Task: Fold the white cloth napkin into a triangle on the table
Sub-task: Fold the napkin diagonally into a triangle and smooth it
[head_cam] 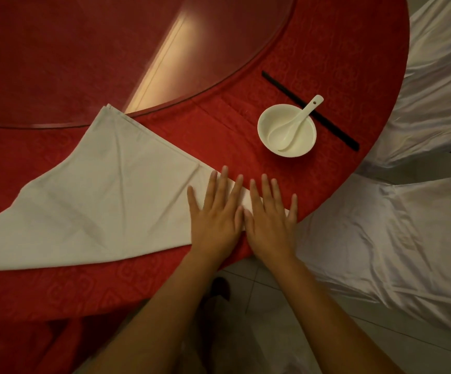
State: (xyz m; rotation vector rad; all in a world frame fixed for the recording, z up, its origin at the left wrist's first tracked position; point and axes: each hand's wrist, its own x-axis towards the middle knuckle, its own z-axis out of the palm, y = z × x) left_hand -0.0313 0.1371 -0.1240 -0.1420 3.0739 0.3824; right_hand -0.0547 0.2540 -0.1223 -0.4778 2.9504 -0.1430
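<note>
White napkin point(105, 190) already lies as a triangle across left-centre of frame on the red table point(246, 147), one tip under the hands. Left hand point(216, 211) and right hand point(270, 214) press flat side by side, fingers spread, gripping nothing. Risk: that tip sits at the table edge; sliding palms outward could drag it off or skew layers. Bowl point(286, 129) with spoon point(294, 125) stands near, upper right.

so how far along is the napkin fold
Done: the white napkin already lies in a triangle on the red tablecloth. In hand: left hand and right hand press flat on its right corner, fingers spread. Left: probably just smoothing out the creases.
</note>
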